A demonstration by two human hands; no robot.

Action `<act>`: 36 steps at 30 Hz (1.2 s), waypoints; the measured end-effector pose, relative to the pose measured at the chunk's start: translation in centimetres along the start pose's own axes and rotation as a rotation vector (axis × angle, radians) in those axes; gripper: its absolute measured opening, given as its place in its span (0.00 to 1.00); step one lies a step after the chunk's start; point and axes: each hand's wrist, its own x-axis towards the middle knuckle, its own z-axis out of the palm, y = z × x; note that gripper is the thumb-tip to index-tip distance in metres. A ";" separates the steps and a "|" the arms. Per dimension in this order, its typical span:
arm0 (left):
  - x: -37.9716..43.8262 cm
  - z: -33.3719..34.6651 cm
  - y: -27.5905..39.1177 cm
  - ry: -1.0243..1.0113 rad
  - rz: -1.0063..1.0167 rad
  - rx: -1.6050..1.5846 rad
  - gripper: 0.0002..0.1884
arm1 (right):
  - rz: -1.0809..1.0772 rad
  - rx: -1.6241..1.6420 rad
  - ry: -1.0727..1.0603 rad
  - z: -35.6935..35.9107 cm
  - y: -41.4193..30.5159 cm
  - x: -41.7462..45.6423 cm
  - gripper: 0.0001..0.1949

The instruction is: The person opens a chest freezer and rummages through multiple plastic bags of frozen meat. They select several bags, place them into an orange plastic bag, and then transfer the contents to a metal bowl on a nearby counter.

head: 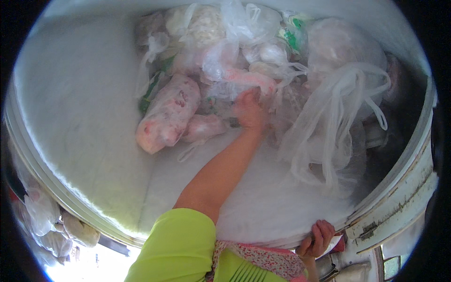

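Note:
My left hand [252, 109] reaches deep into a frosted chest freezer, blurred, at the lower end of a pinkish frozen piece [252, 78] in clear plastic. Its fingertips are partly hidden, so whether it grips anything is unclear. To its left lie a large bagged piece of frozen meat [171, 111] and a smaller pink bagged piece [205, 127]. Right of the hand, a big knotted translucent plastic bag [334, 105] rests among the packs. My right hand [317, 239] holds the freezer's near rim, fingers curled over it.
More bagged frozen food [204, 26] and a green-and-white package [291, 33] are piled against the far wall. A thick-frosted wall [81, 105] stands at left. Outside, plastic bags [45, 218] sit at lower left. The rim [398, 197] curves around the right side.

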 end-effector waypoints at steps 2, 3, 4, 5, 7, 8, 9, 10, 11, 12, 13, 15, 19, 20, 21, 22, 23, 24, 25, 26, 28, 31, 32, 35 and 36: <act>2.0 -2.8 -1.6 0.179 -0.288 -0.066 0.08 | 0.013 -0.026 -0.016 -0.2 -0.3 0.1 0.14; 3.3 -3.9 -3.1 0.133 -0.142 0.138 0.12 | -0.002 -0.013 -0.026 -0.3 -0.2 0.2 0.15; 4.9 -4.7 -5.2 0.086 0.007 0.339 0.16 | -0.018 0.000 -0.033 -0.4 -0.2 0.3 0.15; 5.8 -5.1 -6.3 0.040 0.153 0.540 0.20 | -0.036 0.012 -0.044 -0.6 0.0 0.4 0.16; 5.9 -3.5 -2.3 -0.014 0.256 0.953 0.22 | -0.044 0.002 -0.041 -0.4 0.1 0.2 0.16; 6.2 -3.5 -1.4 -0.065 0.250 1.072 0.22 | -0.041 0.007 -0.032 -0.3 -0.1 0.3 0.16; 6.7 -3.2 -0.6 -0.115 0.251 1.186 0.23 | -0.048 0.011 -0.022 -0.3 0.0 0.5 0.16; 7.6 -3.1 -0.6 -0.192 0.196 1.209 0.23 | -0.062 0.003 -0.016 -0.3 0.2 0.5 0.16; 8.2 -3.1 -0.5 -0.270 0.139 1.229 0.23 | -0.061 0.003 -0.040 -0.5 0.1 0.6 0.16; 8.0 -3.1 -0.3 -0.326 0.115 1.204 0.22 | -0.055 0.000 -0.064 -0.7 -0.1 0.6 0.16; 7.3 -3.5 -0.2 -0.381 0.090 1.177 0.20 | -0.050 -0.004 -0.088 -0.9 -0.2 0.8 0.16; 5.2 -4.5 -0.2 -0.553 0.016 1.210 0.17 | -0.068 -0.022 -0.099 -0.9 0.1 0.9 0.15; -0.1 -6.8 -0.2 -0.597 0.006 1.292 0.13 | -0.045 0.016 -0.069 -0.8 -0.3 0.8 0.14; -1.1 -7.1 -0.1 -0.500 0.047 1.274 0.12 | -0.031 0.008 -0.068 -0.9 -0.3 0.7 0.14; -0.5 -7.7 -1.6 -0.472 0.177 1.279 0.12 | -0.026 0.001 -0.066 -0.9 -0.3 0.9 0.14; 1.3 -8.6 -4.2 -0.441 0.312 1.279 0.11 | -0.023 -0.007 -0.060 -0.8 -0.4 1.1 0.14; 2.3 -9.0 -4.2 -0.385 0.416 1.192 0.11 | -0.025 -0.004 -0.048 -0.5 -0.3 1.1 0.14; 3.3 -9.4 -4.0 -0.328 0.521 1.111 0.10 | -0.028 0.002 -0.033 -0.3 -0.2 1.0 0.14; 3.8 -9.5 -2.0 -0.252 0.580 0.943 0.09 | -0.024 0.005 -0.017 -0.2 -0.1 0.8 0.14; 4.2 -9.6 0.1 -0.177 0.632 0.772 0.09 | -0.022 0.006 0.004 0.1 0.0 0.7 0.14; 5.1 -11.2 2.7 -0.251 0.140 0.345 0.07 | -0.033 0.025 0.050 0.3 0.0 0.5 0.14; 5.5 -12.1 8.0 -0.220 -0.261 -0.106 0.05 | -0.050 -0.006 0.072 0.2 -0.1 0.5 0.16; 5.3 -12.0 9.7 -0.192 -0.341 -0.223 0.05 | -0.058 0.009 0.096 0.3 -0.1 0.5 0.16; 5.0 -11.8 13.4 -0.428 -0.164 -0.519 0.14 | -0.100 0.042 0.160 0.4 -0.1 0.5 0.15; 4.4 -11.1 15.7 -0.441 -0.209 -0.563 0.16 | -0.117 0.042 0.176 0.5 -0.1 0.7 0.16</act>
